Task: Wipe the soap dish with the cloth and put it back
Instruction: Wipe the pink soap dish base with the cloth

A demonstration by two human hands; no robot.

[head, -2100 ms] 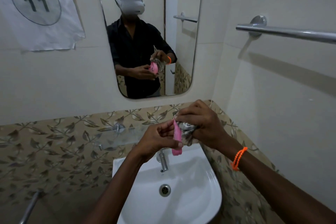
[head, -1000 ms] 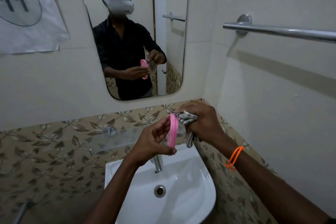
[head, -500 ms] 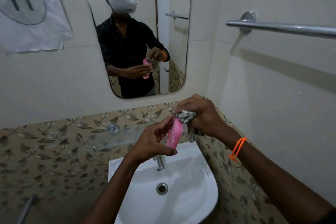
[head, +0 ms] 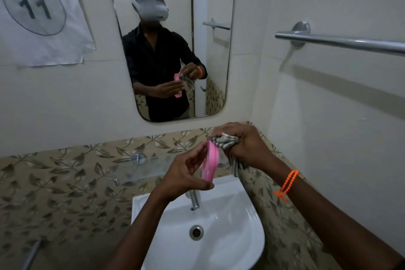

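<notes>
My left hand point(head: 186, 173) holds a pink soap dish point(head: 210, 161) on edge above the white sink, gripped between thumb and fingers. Its long side runs almost vertically. My right hand point(head: 243, 144) is closed on a bunched grey striped cloth point(head: 225, 139), which presses against the dish's top end and right face. A tail of the cloth hangs down below that hand. The mirror point(head: 171, 39) repeats the same scene.
A white sink point(head: 230, 237) with a chrome tap point(head: 194, 200) sits directly below the hands. A clear glass shelf point(head: 140, 171) is fixed to the leaf-patterned tiles behind. A chrome towel bar point(head: 341, 42) crosses the right wall. A paper sign marked 11 point(head: 37, 11) hangs upper left.
The cloth hand has kept rubbing at the dish's upper end, and the dish has tilted slightly in my left hand. Both hands stay above the sink.
</notes>
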